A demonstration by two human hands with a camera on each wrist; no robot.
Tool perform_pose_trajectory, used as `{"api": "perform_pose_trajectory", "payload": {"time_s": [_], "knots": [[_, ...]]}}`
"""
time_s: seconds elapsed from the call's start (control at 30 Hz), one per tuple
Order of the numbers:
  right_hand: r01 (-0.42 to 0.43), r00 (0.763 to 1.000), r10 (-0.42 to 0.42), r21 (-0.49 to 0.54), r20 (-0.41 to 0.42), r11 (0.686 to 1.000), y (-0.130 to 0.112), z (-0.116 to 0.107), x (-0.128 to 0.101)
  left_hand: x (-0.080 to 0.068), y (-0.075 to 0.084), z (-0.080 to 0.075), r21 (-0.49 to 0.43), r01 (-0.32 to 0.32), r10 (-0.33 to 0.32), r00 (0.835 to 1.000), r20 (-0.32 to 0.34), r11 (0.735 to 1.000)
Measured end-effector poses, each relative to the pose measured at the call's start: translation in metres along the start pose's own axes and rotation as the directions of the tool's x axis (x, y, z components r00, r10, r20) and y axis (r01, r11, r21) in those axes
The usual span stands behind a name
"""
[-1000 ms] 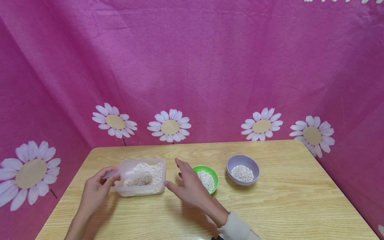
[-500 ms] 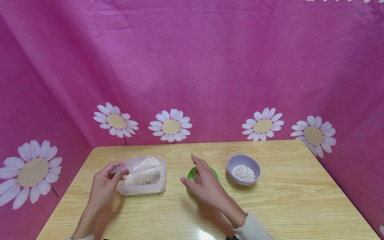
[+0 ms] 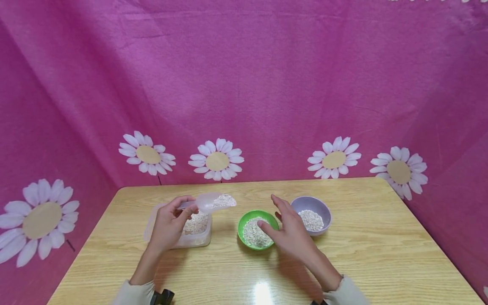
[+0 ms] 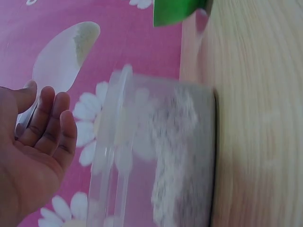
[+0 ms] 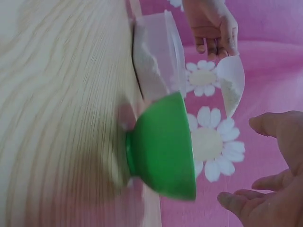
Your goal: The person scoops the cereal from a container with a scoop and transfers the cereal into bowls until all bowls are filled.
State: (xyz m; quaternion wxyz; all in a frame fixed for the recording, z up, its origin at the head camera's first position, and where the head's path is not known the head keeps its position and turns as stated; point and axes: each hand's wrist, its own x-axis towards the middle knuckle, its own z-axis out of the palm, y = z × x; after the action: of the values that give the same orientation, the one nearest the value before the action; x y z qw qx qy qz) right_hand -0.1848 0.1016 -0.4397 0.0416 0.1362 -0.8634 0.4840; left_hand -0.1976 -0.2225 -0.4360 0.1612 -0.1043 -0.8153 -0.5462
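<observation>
My left hand (image 3: 169, 226) pinches the handle of a translucent plastic scoop (image 3: 206, 203) between thumb and fingers. White flakes, like oats, fill the front of the scoop, which is raised above the right end of a clear plastic container (image 3: 206, 241). More flakes lie in that container, seen through its wall in the left wrist view. Nearby, a green bowl (image 5: 161, 146) holds flakes too. My right hand (image 3: 291, 233) hovers over the green bowl's right side, fingers spread and holding nothing. Behind it stands a purple bowl (image 3: 325, 212) with flakes, partly hidden by the hand.
All the containers stand on a light wooden table (image 3: 381, 237). A pink cloth (image 3: 244, 84) with daisies hangs behind and at the sides of the table.
My left hand has lifted the scoop of flakes out of the container and moved it right. My right hand has moved right, from beside the container past the green bowl.
</observation>
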Motion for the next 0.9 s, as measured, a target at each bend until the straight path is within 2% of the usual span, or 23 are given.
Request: {"api": "perform_pose_trajectory", "payload": {"time_s": [0.13,0.27,0.43,0.63,0.77,0.9], "knots": [[0.009,0.999,-0.013,-0.086,-0.039,0.996,0.01,-0.014,-0.006,0.006,0.004,0.018,-0.013,0.019,-0.019,0.999,0.036,1.0],[0.01,0.996,-0.026,-0.18,-0.084,0.984,0.02,-0.028,-0.012,0.012,0.006,0.036,-0.008,0.005,-0.005,0.998,0.067,1.0],[-0.006,0.993,-0.018,-0.199,-0.117,0.98,0.028,-0.044,-0.018,0.017,0.008,0.057,-0.008,-0.031,0.032,0.994,0.103,0.999],[-0.007,0.985,-0.038,-0.257,-0.171,0.966,0.038,-0.061,-0.024,0.022,0.018,0.082,-0.038,-0.014,0.02,0.988,0.151,0.999],[-0.009,0.98,-0.049,-0.284,-0.195,0.959,0.047,-0.072,-0.028,0.026,0.024,0.098,-0.039,-0.036,0.042,0.982,0.184,0.999],[-0.015,0.974,-0.054,-0.301,-0.219,0.953,0.056,-0.081,-0.032,0.029,0.03,0.113,-0.039,-0.03,0.038,0.973,0.229,0.999]]}}
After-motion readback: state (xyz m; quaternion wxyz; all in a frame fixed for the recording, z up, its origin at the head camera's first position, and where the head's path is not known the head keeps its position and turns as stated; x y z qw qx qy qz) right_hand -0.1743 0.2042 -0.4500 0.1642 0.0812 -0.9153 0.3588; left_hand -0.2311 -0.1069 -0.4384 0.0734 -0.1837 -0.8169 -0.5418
